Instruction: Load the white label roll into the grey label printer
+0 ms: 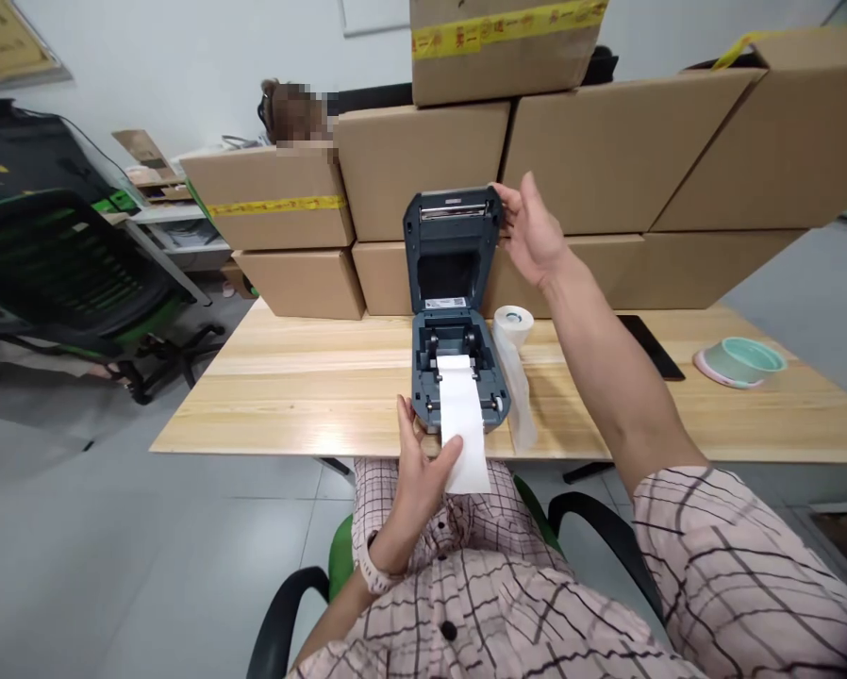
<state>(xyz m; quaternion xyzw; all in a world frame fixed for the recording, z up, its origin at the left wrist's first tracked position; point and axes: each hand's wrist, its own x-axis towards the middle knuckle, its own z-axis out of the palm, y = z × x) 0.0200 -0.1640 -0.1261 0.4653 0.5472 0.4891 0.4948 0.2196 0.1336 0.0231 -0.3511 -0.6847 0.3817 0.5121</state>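
A dark grey label printer [423,330] stands on the wooden table with its lid [413,231] raised. From its feed bay a white label strip [462,415] runs forward and hangs past the table's front edge. My left hand [420,481] is at the printer's front left corner, its fingers against the casing and its thumb on the strip. At the lid's upper right edge, my right hand [533,236] grips with its fingers partly behind the lid, thumb pointing up. A white label roll [514,322] with a loose tail lies just right of the printer.
Stacked cardboard boxes [423,165] line the table's back edge [388,306]. On the right lie a black flat object [650,349] and a green round container [749,360]. A black office chair [62,273] stands at left. Behind the boxes a person's head [292,113] shows.
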